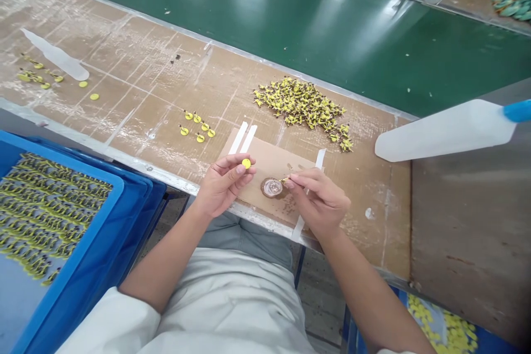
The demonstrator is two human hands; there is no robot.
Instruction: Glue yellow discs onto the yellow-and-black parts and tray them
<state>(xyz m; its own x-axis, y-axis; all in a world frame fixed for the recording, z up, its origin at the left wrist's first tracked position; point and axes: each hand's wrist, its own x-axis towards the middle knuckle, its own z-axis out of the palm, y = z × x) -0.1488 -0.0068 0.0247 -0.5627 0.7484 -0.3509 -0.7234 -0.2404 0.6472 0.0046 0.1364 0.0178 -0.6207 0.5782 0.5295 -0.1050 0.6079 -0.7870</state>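
Note:
Between thumb and fingers, my left hand point(224, 183) pinches a small round yellow disc point(246, 164) above the cardboard sheet point(265, 157). My right hand point(319, 196) is closed on a tiny yellow figure point(285, 180), mostly hidden by the fingertips. Just left of those fingertips sits a small round dish point(271, 187) of whitish glue-like paste, on the sheet. Further up the table lies a heap of small yellow and dark figures point(305, 105). Left of the sheet stand several yellow discs point(196, 119) with little figures on them.
A blue tray point(118, 191) at lower left holds rows of finished-looking yellow pieces. A white bottle point(443, 130) leans in at right. Behind the table runs a green belt point(232, 11). Yellow discs point(452, 329) lie in a bin at lower right.

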